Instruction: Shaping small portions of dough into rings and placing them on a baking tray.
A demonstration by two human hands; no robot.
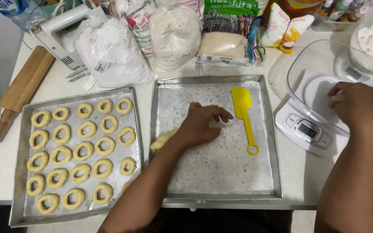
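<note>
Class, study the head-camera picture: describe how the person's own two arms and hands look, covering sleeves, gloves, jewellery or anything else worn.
Both forearms are bare with no sleeve in view. The left hand and right hand wear no gloves, and no rings, watch or bracelet can be seen.

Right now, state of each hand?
Left hand: palm down on dough in tray, fingers loosely spread.
Right hand: in bowl; grip cannot be told.

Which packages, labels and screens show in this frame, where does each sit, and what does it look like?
Clear bag of white flour: back left, knotted, small white sticker.
Printed flour bag: behind it, white with red and green.
Plain flour bag: back centre, bulging.
Sugar bag: back, green top, clear bottom.
Small pouch: back right, white, orange and yellow.
Scale screen: right, grey rectangle on the white kitchen scale, near the right hand.
</note>
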